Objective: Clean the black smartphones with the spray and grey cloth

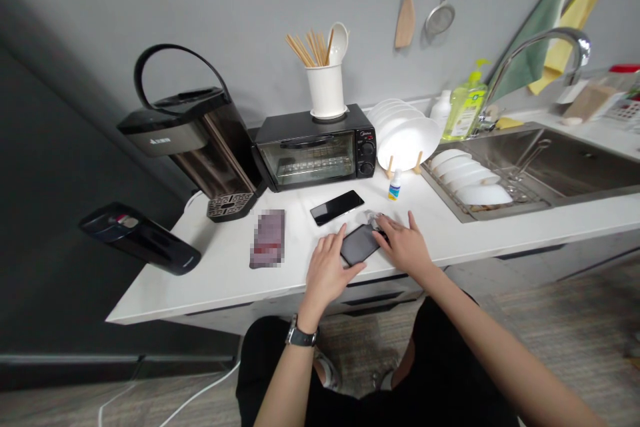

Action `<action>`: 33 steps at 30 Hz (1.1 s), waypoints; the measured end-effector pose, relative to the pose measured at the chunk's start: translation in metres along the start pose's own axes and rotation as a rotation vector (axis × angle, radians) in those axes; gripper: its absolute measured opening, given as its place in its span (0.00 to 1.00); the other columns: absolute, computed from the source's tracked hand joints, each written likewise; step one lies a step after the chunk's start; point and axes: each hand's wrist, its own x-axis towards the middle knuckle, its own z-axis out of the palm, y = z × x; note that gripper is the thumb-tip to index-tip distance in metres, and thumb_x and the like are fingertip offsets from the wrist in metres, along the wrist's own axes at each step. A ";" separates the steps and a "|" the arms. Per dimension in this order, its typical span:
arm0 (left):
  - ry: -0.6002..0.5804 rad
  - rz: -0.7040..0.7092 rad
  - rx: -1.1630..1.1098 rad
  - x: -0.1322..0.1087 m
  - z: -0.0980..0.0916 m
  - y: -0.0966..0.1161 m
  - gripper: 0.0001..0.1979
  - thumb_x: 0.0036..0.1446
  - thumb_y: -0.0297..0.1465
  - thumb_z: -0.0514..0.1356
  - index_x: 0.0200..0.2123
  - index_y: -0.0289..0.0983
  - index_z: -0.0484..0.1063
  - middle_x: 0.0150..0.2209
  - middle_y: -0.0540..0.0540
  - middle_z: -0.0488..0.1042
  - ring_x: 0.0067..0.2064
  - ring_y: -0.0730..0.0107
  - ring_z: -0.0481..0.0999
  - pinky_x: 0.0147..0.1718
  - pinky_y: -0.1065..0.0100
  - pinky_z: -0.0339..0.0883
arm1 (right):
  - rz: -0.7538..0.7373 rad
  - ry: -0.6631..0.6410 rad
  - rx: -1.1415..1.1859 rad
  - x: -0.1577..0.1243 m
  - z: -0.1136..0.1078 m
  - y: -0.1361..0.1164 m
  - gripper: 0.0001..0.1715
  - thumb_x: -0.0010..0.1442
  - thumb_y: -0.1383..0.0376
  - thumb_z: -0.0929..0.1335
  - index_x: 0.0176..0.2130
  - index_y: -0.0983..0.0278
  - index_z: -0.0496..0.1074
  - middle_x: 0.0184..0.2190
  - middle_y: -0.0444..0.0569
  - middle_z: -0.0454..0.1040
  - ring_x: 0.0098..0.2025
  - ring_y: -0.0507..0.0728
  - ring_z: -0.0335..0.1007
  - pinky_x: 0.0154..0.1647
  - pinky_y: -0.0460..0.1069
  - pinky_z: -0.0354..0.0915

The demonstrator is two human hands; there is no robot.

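A dark phone lies flat near the counter's front edge between my two hands. My left hand grips its left end, with the thumb along the near edge and the fingers at the far corner. At the right end, my right hand has its fingers bent over a crumpled light-grey cloth, partly hidden under them. Just beyond lies a second black phone, screen up. A small white bottle with a blue and yellow label stands behind my right hand. To the left is a purplish, pixelated flat item.
A toaster oven carries a white holder with chopsticks. Left of it are a tall dark dispenser and a dark flask-shaped item. White plates stand in a rack; the sink is at right.
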 end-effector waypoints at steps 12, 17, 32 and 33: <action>-0.029 0.042 0.011 0.001 0.000 -0.005 0.45 0.61 0.34 0.65 0.75 0.42 0.45 0.58 0.40 0.70 0.57 0.51 0.67 0.58 0.53 0.65 | -0.187 -0.179 0.345 -0.023 -0.009 -0.064 0.20 0.75 0.54 0.61 0.55 0.57 0.76 0.57 0.51 0.79 0.65 0.61 0.70 0.75 0.71 0.41; -0.003 0.008 0.001 0.000 0.000 -0.001 0.48 0.58 0.43 0.69 0.74 0.43 0.48 0.58 0.41 0.71 0.58 0.51 0.67 0.60 0.53 0.64 | -0.072 -0.106 0.218 0.000 -0.005 -0.018 0.20 0.75 0.55 0.61 0.55 0.56 0.77 0.57 0.50 0.79 0.63 0.63 0.72 0.73 0.73 0.44; 0.002 0.037 0.014 -0.001 0.002 -0.005 0.43 0.61 0.29 0.61 0.75 0.42 0.45 0.58 0.40 0.71 0.56 0.52 0.68 0.58 0.54 0.64 | -0.176 -0.120 0.346 -0.024 -0.003 -0.077 0.18 0.75 0.56 0.62 0.53 0.59 0.76 0.56 0.52 0.79 0.63 0.61 0.73 0.73 0.67 0.49; 0.011 0.025 0.016 -0.001 0.002 -0.005 0.44 0.61 0.31 0.63 0.75 0.43 0.45 0.57 0.41 0.71 0.56 0.52 0.68 0.59 0.53 0.64 | -0.177 -0.118 0.332 -0.027 -0.005 -0.069 0.18 0.75 0.57 0.62 0.53 0.58 0.77 0.56 0.51 0.80 0.62 0.60 0.74 0.73 0.68 0.49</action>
